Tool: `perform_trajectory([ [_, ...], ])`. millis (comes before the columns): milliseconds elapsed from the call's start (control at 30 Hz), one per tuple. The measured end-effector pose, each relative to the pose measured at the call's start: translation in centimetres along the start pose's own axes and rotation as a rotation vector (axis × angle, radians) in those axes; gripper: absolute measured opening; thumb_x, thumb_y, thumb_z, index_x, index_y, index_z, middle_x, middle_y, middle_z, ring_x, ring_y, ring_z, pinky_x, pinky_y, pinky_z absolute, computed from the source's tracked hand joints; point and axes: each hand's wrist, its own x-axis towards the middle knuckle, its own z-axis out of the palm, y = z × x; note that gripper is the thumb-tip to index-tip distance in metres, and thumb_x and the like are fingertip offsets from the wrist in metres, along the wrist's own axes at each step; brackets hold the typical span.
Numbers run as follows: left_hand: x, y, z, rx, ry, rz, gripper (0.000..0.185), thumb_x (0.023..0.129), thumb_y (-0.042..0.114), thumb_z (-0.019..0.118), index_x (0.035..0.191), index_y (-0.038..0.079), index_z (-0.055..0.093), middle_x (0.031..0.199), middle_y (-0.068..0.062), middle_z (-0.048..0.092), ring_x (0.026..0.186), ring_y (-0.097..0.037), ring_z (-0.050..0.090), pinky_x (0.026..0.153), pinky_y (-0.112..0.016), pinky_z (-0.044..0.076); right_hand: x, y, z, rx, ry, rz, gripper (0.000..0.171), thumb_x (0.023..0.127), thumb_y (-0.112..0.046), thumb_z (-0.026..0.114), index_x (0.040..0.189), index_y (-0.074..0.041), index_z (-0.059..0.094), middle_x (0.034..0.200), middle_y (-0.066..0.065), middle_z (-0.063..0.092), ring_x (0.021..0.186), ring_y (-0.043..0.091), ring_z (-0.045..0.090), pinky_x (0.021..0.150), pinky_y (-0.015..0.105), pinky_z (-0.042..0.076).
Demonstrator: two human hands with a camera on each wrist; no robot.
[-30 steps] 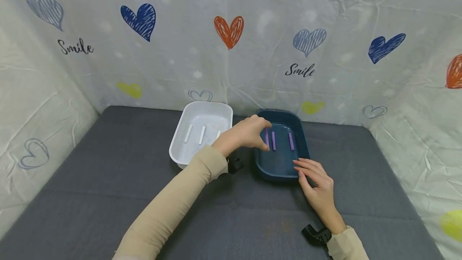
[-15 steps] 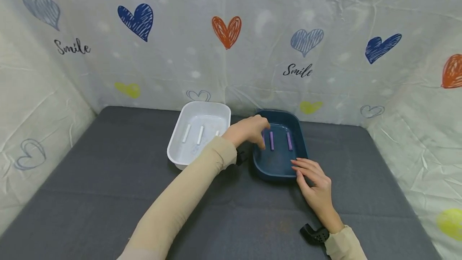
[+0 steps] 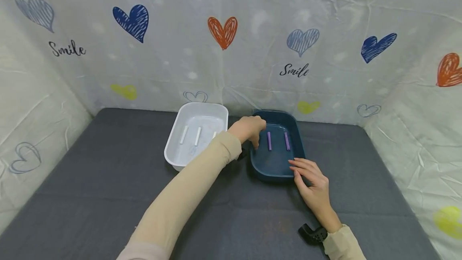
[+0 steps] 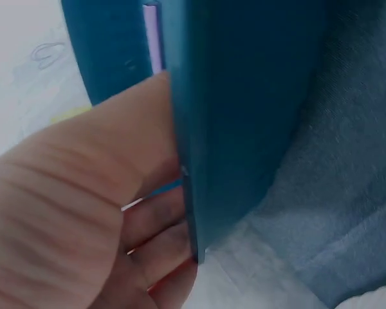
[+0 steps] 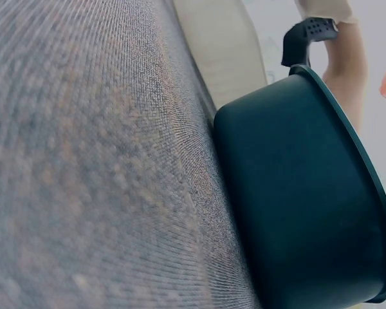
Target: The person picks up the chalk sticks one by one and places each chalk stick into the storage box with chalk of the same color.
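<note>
My left hand [image 3: 249, 128] reaches over the left wall of a dark blue tray [image 3: 274, 166]. Its thumb and fingers point down inside, apparently pinching a purple chalk stick that the hand hides. Two more purple chalk sticks lie lengthwise on the tray floor, the middle one [image 3: 269, 141] and the right one [image 3: 286, 141]. In the left wrist view the tray wall [image 4: 225, 116] covers the fingertips, and one purple stick [image 4: 153, 38] shows beyond it. My right hand [image 3: 315, 185] holds the tray's front right corner, fingers over the rim and thumb against it.
A white tray [image 3: 167, 147] stands left of the blue one, with white chalk sticks [image 3: 198, 136] in it; my left sleeve crosses its corner. Both trays sit on a grey cloth [image 3: 119, 179] near the back curtain [image 3: 252, 79], which is printed with hearts.
My left hand has shifted left within the blue tray, and the leftmost purple stick has moved left with it, out of sight behind the hand. The right hand keeps its place on the tray.
</note>
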Motion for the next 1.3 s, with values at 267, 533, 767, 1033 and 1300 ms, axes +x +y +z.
perform_trajectory([
  [267, 0.1, 0.0, 0.2, 0.084, -0.029, 0.009, 0.057, 0.081, 0.032, 0.085, 0.13, 0.013, 0.064, 0.13, -0.003, 0.06, 0.125, -0.019, 0.051, 0.12, -0.036, 0.021, 0.0, 0.2, 0.0, -0.006, 0.005, -0.005, 0.032, 0.073, 0.023, 0.063, 0.096, 0.005, 0.076, 0.099, 0.027, 0.071, 0.106, 0.033, 0.064, 0.1, 0.028, 0.047],
  [533, 0.7, 0.1, 0.9, 0.142, -0.015, 0.026, 0.042, 0.083, 0.028, 0.081, 0.12, 0.014, 0.069, 0.119, 0.0, 0.067, 0.12, -0.017, 0.057, 0.122, -0.042, 0.011, -0.1, 0.3, -0.1, -0.005, 0.004, -0.005, 0.033, 0.072, 0.024, 0.064, 0.095, 0.005, 0.076, 0.099, 0.027, 0.071, 0.106, 0.032, 0.064, 0.099, 0.029, 0.048],
  [767, 1.0, -0.2, 1.5, 0.163, -0.007, 0.021, 0.017, 0.084, 0.024, 0.078, 0.098, 0.017, 0.071, 0.086, 0.005, 0.066, 0.104, -0.014, 0.063, 0.122, -0.044, 0.007, -0.1, 0.3, 0.1, -0.001, 0.002, -0.005, 0.033, 0.072, 0.024, 0.063, 0.095, 0.005, 0.076, 0.099, 0.027, 0.071, 0.1, 0.042, 0.063, 0.099, 0.03, 0.048],
  [1033, 0.8, 0.0, 1.6, 0.201, -0.01, 0.036, 0.017, 0.084, 0.023, 0.077, 0.1, 0.018, 0.072, 0.097, 0.005, 0.069, 0.11, -0.017, 0.061, 0.122, -0.047, 0.006, -0.1, 0.3, 0.1, -0.005, 0.005, -0.004, 0.034, 0.071, 0.024, 0.064, 0.096, 0.004, 0.076, 0.099, 0.026, 0.071, 0.103, 0.038, 0.064, 0.099, 0.029, 0.047],
  [1300, 1.0, 0.0, 1.6, 0.187, -0.007, 0.035, 0.021, 0.082, 0.024, 0.08, 0.101, 0.018, 0.072, 0.093, 0.005, 0.068, 0.109, -0.016, 0.062, 0.122, -0.046, 0.005, 0.1, -0.1, 0.0, -0.006, 0.003, 0.005, 0.032, 0.071, 0.025, 0.063, 0.095, 0.006, 0.075, 0.099, 0.027, 0.07, 0.102, 0.038, 0.064, 0.099, 0.029, 0.048],
])
